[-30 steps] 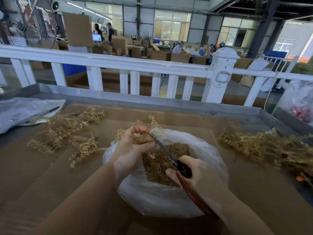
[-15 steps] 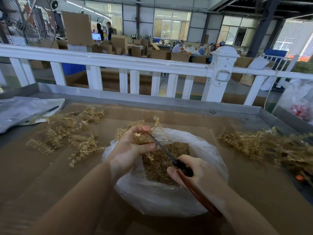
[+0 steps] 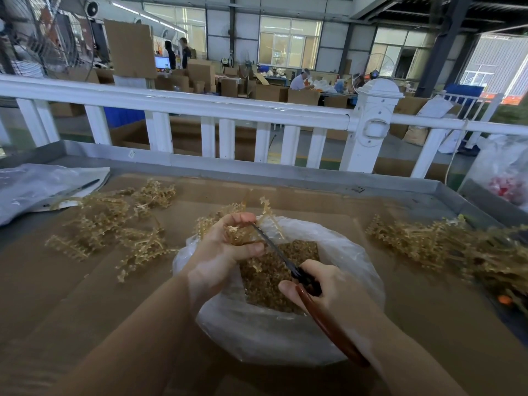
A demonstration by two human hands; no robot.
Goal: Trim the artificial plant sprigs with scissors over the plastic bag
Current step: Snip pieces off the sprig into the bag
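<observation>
Gripping sprig (image 3: pixel 243 232) in left hand (image 3: pixel 225 250), scissors (image 3: pixel 288 264) touching

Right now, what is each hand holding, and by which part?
Left hand grips a tan plastic sprig by its stem end; right hand holds red-handled scissors at the handles.

Bare cardboard (image 3: pixel 285 195) strip open behind the plastic bag (image 3: pixel 257 332). Left side blocked by scattered sprigs (image 3: pixel 114 224) and grey bag (image 3: pixel 34 187); sprig heap (image 3: pixel 445 247) crowds the right. Bare cardboard near left of bag. Metal tray rim (image 3: pixel 257 170) and white fence (image 3: pixel 228 110) close off the far edge.
</observation>
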